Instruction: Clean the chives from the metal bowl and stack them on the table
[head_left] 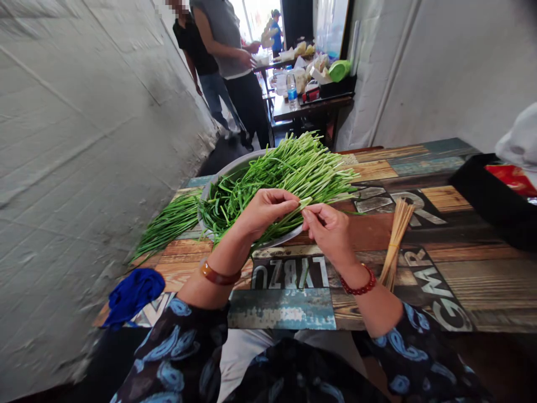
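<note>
The stalks (310,162) are showing bright green; pale-blue paisley is patterning the dark sleeves (168,358); brown and teal patchwork is covering the table (482,274); a cloth (136,294) is showing royal blue.

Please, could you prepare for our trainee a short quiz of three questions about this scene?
1. True or false: the blue cloth lies on the table, outside the basin.
2. Fill in: at the fingertips of the left hand and the right hand are green, pale-ended ____.
3. Choose: seen by the person, where does the bundle of thin sticks lie?
A) inside the basin
B) to the right of the basin
C) to the left of the basin

Key: 1. True. 2. Stalks. 3. B.
</note>
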`<state>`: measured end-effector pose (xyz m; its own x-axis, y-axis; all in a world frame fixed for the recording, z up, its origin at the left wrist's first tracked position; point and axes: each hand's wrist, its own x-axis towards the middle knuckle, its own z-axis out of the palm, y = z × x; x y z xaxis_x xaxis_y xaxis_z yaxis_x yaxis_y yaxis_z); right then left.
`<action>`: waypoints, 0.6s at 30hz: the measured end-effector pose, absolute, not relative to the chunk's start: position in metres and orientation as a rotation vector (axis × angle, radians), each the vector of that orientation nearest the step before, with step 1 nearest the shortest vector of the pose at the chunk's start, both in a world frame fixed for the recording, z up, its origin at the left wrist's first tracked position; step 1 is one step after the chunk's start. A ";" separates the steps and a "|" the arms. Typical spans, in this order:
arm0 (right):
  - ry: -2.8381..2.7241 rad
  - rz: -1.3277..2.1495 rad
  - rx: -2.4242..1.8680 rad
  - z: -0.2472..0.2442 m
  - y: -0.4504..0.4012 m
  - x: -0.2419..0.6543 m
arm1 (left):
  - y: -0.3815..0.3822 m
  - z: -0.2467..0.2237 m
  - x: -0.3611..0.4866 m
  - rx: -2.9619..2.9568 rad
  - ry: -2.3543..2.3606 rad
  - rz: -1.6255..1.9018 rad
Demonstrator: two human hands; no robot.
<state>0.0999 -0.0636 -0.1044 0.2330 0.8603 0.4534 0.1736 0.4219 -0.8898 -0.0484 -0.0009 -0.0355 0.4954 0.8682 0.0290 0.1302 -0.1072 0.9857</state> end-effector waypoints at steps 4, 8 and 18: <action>-1.238 0.678 -1.057 -0.105 -0.064 0.099 | -0.003 -0.032 -0.049 1.579 0.898 0.810; -1.237 0.687 -1.056 -0.107 -0.064 0.099 | -0.005 -0.034 -0.046 1.618 0.841 0.806; -1.256 0.774 -1.057 -0.109 -0.062 0.099 | -0.006 -0.035 -0.044 1.609 0.911 0.832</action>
<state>0.0993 -0.0620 -0.1089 0.1791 0.9144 0.3630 0.0871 0.3528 -0.9316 -0.0442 -0.0058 -0.0345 0.4663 0.8822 0.0658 0.1458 -0.1500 0.9779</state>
